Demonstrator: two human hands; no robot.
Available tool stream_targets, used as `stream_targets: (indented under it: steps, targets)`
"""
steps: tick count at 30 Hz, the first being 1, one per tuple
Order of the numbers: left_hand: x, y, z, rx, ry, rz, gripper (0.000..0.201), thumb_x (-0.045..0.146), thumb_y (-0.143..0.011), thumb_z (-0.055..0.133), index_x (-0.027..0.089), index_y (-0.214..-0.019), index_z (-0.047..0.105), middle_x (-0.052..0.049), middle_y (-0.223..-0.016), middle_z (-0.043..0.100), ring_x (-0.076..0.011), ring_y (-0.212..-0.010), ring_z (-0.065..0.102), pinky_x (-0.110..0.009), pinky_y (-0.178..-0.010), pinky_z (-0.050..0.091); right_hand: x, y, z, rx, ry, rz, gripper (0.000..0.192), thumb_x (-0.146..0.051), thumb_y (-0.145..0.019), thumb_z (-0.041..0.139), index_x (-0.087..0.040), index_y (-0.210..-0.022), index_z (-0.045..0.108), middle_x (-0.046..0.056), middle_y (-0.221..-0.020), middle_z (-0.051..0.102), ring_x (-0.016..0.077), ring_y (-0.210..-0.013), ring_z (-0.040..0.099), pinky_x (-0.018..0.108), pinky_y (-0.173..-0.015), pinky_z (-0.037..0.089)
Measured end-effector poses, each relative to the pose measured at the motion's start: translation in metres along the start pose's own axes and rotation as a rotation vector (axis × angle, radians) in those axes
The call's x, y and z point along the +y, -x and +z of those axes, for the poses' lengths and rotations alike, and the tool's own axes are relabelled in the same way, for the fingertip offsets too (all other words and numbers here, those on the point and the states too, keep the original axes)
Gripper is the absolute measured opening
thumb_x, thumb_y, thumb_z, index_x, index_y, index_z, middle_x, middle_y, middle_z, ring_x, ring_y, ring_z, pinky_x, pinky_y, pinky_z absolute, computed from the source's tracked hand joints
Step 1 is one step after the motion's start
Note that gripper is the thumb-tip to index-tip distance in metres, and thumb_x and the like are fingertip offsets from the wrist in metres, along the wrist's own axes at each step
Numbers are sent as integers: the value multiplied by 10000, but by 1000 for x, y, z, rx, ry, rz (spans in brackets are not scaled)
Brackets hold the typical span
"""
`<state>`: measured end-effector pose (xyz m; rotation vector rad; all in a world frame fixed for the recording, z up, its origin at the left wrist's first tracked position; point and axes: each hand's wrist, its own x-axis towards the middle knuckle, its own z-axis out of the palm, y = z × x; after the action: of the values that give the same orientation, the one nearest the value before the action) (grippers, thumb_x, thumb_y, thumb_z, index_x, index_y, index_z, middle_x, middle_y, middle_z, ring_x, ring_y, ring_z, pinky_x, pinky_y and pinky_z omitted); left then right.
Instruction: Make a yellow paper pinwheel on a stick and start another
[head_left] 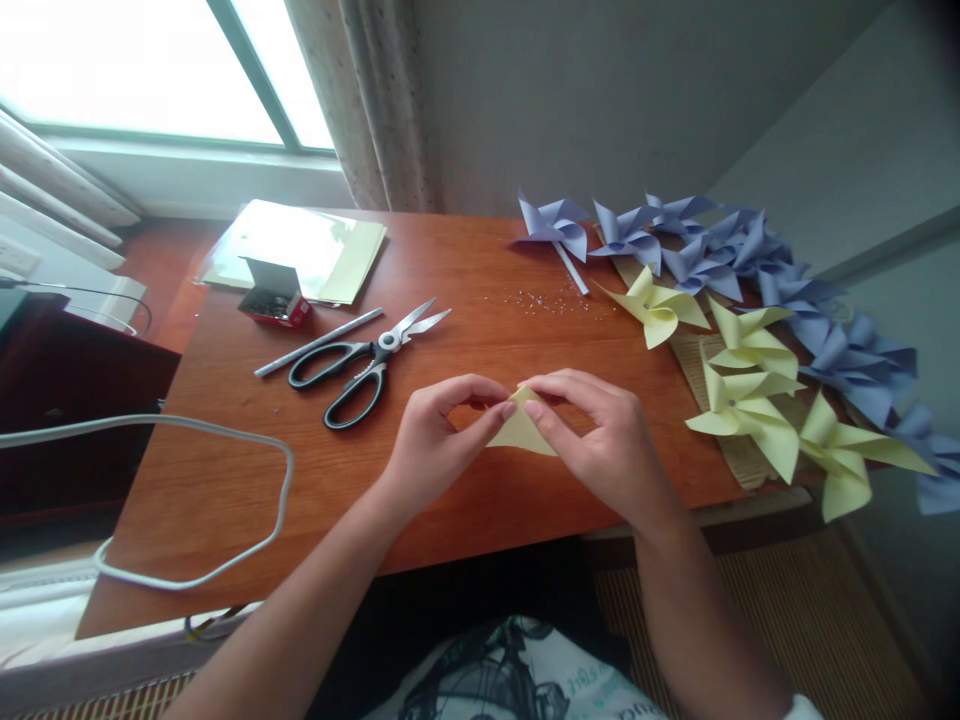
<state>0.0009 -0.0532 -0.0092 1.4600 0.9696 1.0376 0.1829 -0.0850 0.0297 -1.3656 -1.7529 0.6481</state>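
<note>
Both hands pinch a yellow paper triangle over the near middle of the table [225, 500].

Left hand [431, 435] and right hand [600, 440] clamp the paper [519, 430] at its tip, which points far; its long edge runs left-right. Far left, a small red box [276, 305] holds dark pins beside scissors [367, 365].

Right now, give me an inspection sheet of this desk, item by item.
Surface: wooden table, small beads scattered on it.
Job's things: folded yellow paper, lying on the table.
Clutter: scissors, pen, red box, paper stack, yellow pinwheels, purple pinwheels.
Hands: left hand and right hand both pinch the yellow paper.
Cables: white cable looped over the table's left edge.
Surroundings: window, curtain, grey wall.
</note>
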Motion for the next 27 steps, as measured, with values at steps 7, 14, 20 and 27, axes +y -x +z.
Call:
stream_targets:
  steps: [7, 14, 20, 27]
  targets:
    - [0, 0, 0, 20, -10, -5, 160, 320, -791, 806, 186, -834, 729, -39, -800, 712, -175, -749, 642, -281, -724, 539, 1, -3, 1, -1, -45, 52, 87, -277, -929, 671, -232, -878, 725, 22, -871, 741, 186, -815, 685, 314, -773, 538]
    - [0, -1, 0, -52, 169, -135, 144, 285, -802, 801, 179, -870, 732, -29, -838, 722, -156, -780, 657, -238, -710, 521, 20, -3, -4, 86, -339, 248, 119, -339, -885, 722, -227, -850, 739, 6, -829, 724, 171, -768, 672, 281, -694, 540]
    - [-1, -1, -1, -30, 225, -197, 168, 275, -774, 826, 168, -870, 740, -30, -829, 739, -144, -753, 661, -212, -662, 505, 35, -1, -3, 213, -437, 326, 142, -371, -840, 770, -230, -841, 750, 2, -775, 716, 152, -689, 630, 254, -607, 503]
    - [-2, 0, 1, 67, 51, -73, 153, 305, -814, 794, 162, -835, 744, -34, -792, 737, -141, -702, 652, -229, -645, 512, 37, 1, 5, 249, -501, 333, 115, -355, -837, 787, -246, -850, 752, -4, -777, 716, 148, -702, 633, 245, -614, 506]
